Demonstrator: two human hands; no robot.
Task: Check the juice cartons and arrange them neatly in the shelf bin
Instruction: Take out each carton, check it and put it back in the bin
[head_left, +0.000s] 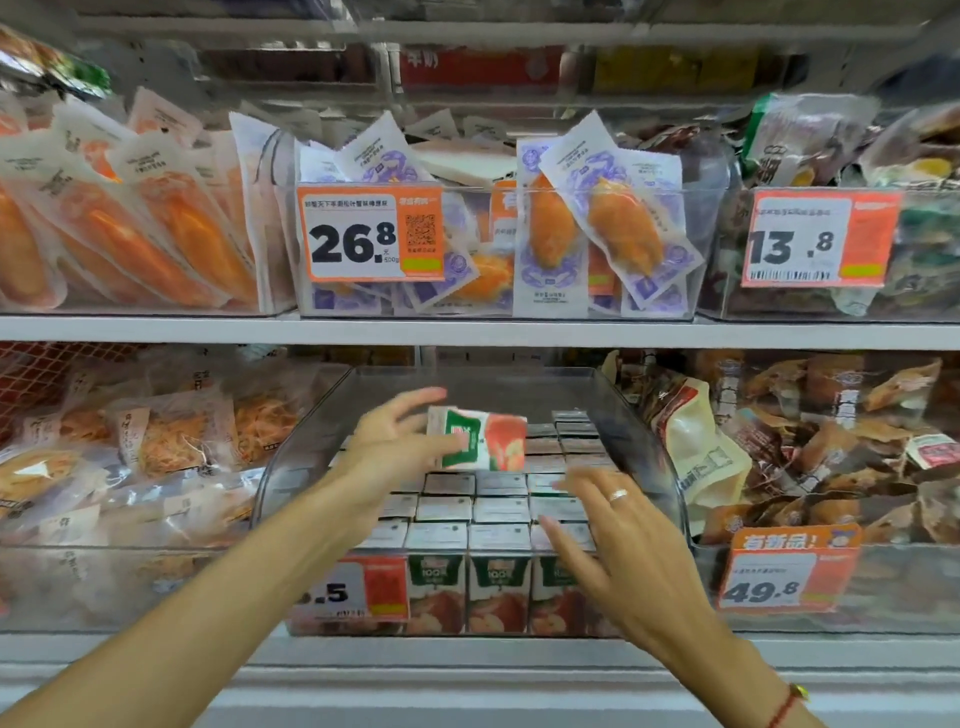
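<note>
Nearest the camera, the right hand (618, 540) is held with fingers spread and relaxed, low over the front rows of green-and-red upright juice cartons (498, 587); nothing is gripped. These cartons are packed in rows inside the clear curved plastic shelf bin (670, 467). Farther in, the left hand (400, 441) is seen holding one blurred green, white and red juice carton (480, 439) on its side, above the rear rows. The inspection step is judged to be in hand; next, the carton must be turned upright and seated in a gap.
</note>
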